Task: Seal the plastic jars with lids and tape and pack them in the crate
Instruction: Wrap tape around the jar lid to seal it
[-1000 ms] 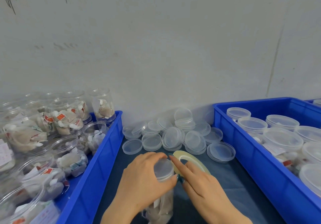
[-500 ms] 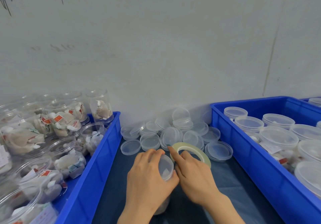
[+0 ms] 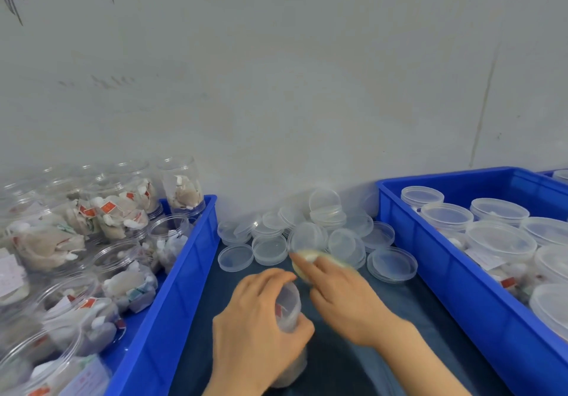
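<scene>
Sealing step: the left hand grips a lidded jar at the table, outside the crate. The right hand holds the blurred tape roll. Next, probably, tape must meet the lid's seam.

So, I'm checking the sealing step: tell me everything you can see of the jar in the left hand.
The jar is round, clear plastic, capped with a translucent lid. Pale sachets and a red tag show through its wall. It leans slightly, base on the dark blue mat. The left hand grips its upper part. No tape shows on it, though blur hides detail.
</scene>
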A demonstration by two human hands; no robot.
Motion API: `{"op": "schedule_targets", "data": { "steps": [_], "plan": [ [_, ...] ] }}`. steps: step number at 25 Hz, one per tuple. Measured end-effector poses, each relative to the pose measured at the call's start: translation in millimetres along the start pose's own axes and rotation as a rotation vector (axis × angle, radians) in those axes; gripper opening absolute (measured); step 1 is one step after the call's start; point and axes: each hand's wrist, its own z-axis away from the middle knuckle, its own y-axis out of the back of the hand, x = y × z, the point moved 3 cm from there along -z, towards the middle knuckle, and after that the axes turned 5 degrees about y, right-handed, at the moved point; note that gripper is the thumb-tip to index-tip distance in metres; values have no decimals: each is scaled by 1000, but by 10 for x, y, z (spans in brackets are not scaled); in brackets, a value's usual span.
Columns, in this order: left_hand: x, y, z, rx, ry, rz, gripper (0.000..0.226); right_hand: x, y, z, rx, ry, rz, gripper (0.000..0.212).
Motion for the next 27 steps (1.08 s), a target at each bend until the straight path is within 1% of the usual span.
{"op": "schedule_targets", "data": {
  "steps": [2,4,5,6,7,8,9,10,11,12,13,15,16,17,19,20,22,23,24,25,27],
  "plan": [
    [-18,17,32,13,50,-20,61,-44,-172,238,-64,24,83,58],
    [-17,11,68,22,80,-45,60,-94,-261,381,-62,110,129,44],
    [-18,7,67,31,83,-57,58,-134,-291,418,-64,124,164,38],
    [-15,20,57,35,75,-57,56,-160,-325,447,-87,112,175,39],
    [-17,9,59,29,62,-57,53,-151,-359,485,-120,84,134,48],
    [-18,-8,54,14,44,-43,50,-150,-378,523,-175,36,19,60],
    [-25,-15,52,15,25,-3,49,-191,-360,529,-206,-8,-164,73],
    [-33,-7,50,14,23,50,50,-276,-316,512,-175,-26,-374,85],
    [-20,9,58,30,36,116,52,-385,-268,466,-106,-14,-547,92],
    [7,25,81,66,60,172,53,-473,-222,408,-19,-7,-647,93],
    [50,50,107,149,62,206,52,-534,-177,353,84,-17,-680,90],
    [227,160,181,357,7,243,51,-623,-52,286,265,-29,-611,78],
    [317,215,208,417,-35,259,48,-654,37,285,330,-6,-541,69],
    [383,234,223,425,-86,300,45,-659,131,321,379,8,-480,65],
    [459,214,223,386,-210,420,47,-649,368,439,483,-44,-411,67],
    [475,175,231,335,-276,459,56,-610,510,525,569,-97,-378,73],
    [483,57,256,203,-359,544,78,-463,845,710,802,-220,-316,80],
    [466,-12,261,139,-351,592,83,-338,1017,810,932,-286,-294,80],
    [440,-79,263,89,-320,624,81,-194,1183,905,1053,-346,-278,80],
    [400,-151,255,53,-278,627,72,-38,1329,992,1165,-408,-278,81],
    [253,-312,242,-11,-186,588,49,263,1532,1113,1328,-553,-334,90]
  ]
}}
